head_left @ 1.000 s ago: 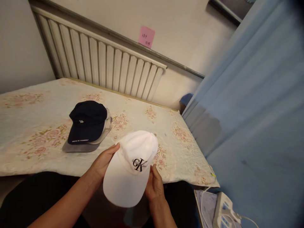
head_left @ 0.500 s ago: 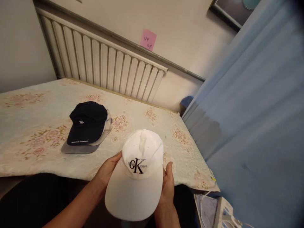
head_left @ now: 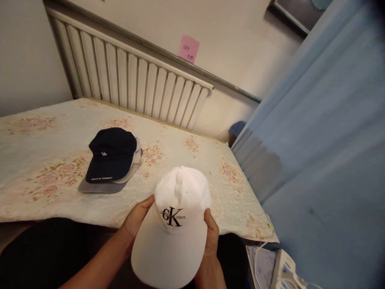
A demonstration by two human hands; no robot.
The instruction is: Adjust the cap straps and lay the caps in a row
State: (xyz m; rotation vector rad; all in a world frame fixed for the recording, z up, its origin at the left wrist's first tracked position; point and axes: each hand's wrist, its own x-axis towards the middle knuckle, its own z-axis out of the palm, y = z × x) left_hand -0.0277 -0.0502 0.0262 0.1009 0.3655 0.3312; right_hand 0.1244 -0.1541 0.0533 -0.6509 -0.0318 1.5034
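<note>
A white baseball cap (head_left: 174, 241) with black letters on its front is held up near the bed's front edge, its brim pointing down toward me. My left hand (head_left: 140, 216) grips its left side, thumb on the outside and the other fingers hidden behind the cap. On the opposite side my right hand (head_left: 212, 233) holds the cap, with the thumb pressed against the outer fabric. To the left, a dark navy cap (head_left: 112, 154) rests on top of lighter caps, of which a grey brim (head_left: 104, 188) and a beige edge show.
The bed (head_left: 186, 154) has a pale floral cover. A radiator (head_left: 132, 76) stands behind it, below a pink note (head_left: 189, 49) on the wall. Along the right hangs a blue curtain (head_left: 325, 152). A white device with a cord (head_left: 285, 269) lies at lower right.
My right thumb has moved from standing away from the cap to pressing on its side. The white cap has dropped slightly. The stacked caps stay in place.
</note>
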